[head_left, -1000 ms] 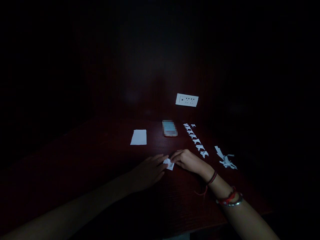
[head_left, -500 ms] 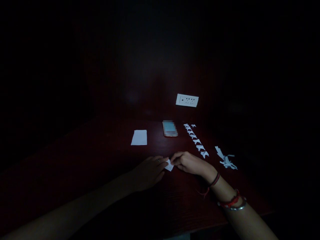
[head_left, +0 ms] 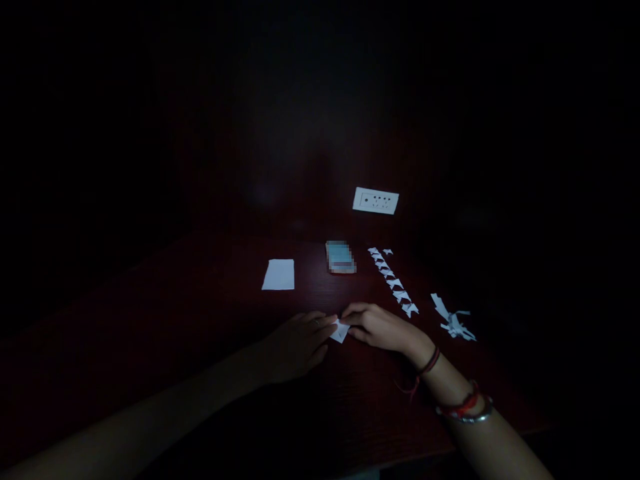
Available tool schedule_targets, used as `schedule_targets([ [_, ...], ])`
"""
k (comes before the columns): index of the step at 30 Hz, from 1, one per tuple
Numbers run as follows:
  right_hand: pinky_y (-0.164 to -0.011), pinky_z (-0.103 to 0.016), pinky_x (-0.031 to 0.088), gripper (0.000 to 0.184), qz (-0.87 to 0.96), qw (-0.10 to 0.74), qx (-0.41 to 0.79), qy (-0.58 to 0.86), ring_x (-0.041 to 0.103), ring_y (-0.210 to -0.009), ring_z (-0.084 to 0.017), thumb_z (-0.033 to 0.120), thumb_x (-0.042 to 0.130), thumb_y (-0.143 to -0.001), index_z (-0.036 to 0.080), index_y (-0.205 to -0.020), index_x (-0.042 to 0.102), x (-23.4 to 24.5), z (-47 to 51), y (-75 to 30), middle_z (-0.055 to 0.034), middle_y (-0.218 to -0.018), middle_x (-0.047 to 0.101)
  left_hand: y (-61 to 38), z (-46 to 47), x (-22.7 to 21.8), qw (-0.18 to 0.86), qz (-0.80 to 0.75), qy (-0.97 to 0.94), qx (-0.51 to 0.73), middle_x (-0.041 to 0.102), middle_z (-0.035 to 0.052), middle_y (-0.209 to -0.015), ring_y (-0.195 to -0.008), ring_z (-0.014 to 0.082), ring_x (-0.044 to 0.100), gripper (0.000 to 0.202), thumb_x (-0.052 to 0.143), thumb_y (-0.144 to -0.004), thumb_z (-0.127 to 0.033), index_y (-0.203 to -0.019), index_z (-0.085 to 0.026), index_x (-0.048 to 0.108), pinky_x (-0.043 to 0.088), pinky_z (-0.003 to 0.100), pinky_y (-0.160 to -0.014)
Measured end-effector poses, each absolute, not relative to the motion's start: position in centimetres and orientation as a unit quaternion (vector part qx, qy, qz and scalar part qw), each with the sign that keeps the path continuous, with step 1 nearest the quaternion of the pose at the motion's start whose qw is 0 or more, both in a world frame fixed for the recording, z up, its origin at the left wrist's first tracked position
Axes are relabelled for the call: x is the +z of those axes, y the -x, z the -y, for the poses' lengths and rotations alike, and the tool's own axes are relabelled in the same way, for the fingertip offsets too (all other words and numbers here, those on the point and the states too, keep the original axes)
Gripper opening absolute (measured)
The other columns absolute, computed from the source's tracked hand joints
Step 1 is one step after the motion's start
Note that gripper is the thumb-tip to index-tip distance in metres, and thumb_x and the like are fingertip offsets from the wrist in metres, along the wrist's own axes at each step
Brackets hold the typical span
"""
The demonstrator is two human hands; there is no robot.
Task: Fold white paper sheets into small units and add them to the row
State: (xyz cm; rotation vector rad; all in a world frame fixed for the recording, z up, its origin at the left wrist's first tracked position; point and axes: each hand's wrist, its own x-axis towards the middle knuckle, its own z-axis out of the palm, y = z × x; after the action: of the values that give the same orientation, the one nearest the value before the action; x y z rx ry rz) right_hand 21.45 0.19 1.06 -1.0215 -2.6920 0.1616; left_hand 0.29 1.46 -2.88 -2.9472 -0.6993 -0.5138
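A small piece of white folded paper [head_left: 341,334] lies on the dark red table between my two hands. My left hand [head_left: 300,345], with a ring on one finger, holds it down at its left edge with the fingertips. At its upper right edge, the bent fingers of my right hand [head_left: 379,327] press on the same paper. Fingertips cover part of the paper, so its full shape is hidden. A row of several small white folded paper pieces [head_left: 394,284] runs along the table beyond my right hand.
A white paper sheet [head_left: 279,275] lies at the back left. Near the wall sits a blurred light-blue pad or booklet [head_left: 341,257]. Loose white paper strips [head_left: 454,323] are heaped on the right. A white socket plate [head_left: 376,201] is on the wall. Surroundings are very dark.
The right fingers have shifted slightly along the paper's upper edge, and a bit more of its right side shows. My left hand keeps its place.
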Motion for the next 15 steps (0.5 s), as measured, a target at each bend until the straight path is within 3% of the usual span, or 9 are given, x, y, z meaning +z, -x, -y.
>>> schedule_targets([
  [9,-0.078,-0.024,0.039,0.037,0.915,0.054,-0.006,0.401,0.048,-0.092,-0.015,0.010,0.043,-0.072,0.017,-0.108,0.050,1.5,0.5,-20.9,-0.0065,-0.103,0.050,-0.4,-1.2,-2.4,0.040,0.238,0.956,-0.167,0.040,0.0038,-0.123,-0.110,0.0237,0.031,0.040,0.039,-0.079,-0.021,-0.119,-0.017,0.035,0.031,0.037,-0.089],
  [15,-0.075,-0.024,0.038,0.034,0.902,0.055,-0.009,0.429,0.051,-0.091,-0.017,0.007,0.043,-0.069,0.020,-0.097,0.058,2.4,1.0,-21.0,-0.0046,-0.096,0.057,-0.5,-1.1,-2.2,0.037,0.233,0.954,-0.187,0.042,0.0045,-0.120,-0.105,0.0224,0.036,0.039,0.041,-0.078,-0.019,-0.117,-0.018,0.038,0.033,0.036,-0.087],
])
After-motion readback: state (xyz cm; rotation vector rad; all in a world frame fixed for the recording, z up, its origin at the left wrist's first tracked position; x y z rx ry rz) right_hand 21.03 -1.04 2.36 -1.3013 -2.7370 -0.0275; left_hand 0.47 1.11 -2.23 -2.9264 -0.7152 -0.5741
